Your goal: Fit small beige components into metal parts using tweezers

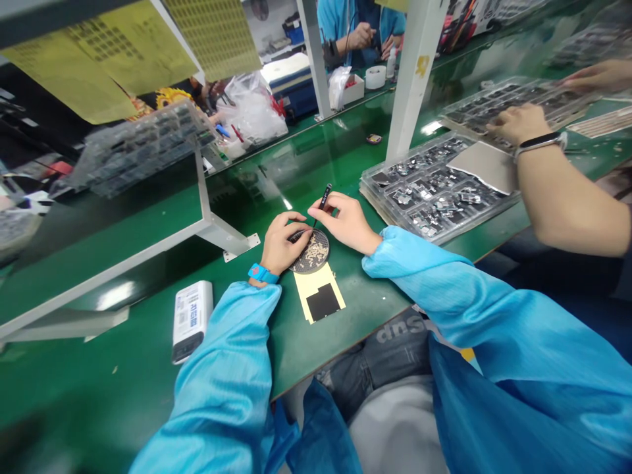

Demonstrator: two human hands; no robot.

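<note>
Left hand grips the rim of a round dark dish of tiny pale parts; right hand pinches a thin black pick.
The dish lies on the green table; a slipping pick may scatter parts toward the clear plastic trays.

Bright, cool white light falls evenly from overhead. The glossy green tabletop mirrors it: one white glare patch lies at left centre, another beside the white post in the upper right, and dim reflections spread across its middle. Shadows are soft and short, faint under the left hand and right hand. The centre is sharp: the black tool and round dish read crisp. Toward the edges straight lines bow and lean, and the sleeves swell at the bottom. The far left and upper right corner are smeared with blur.
</note>
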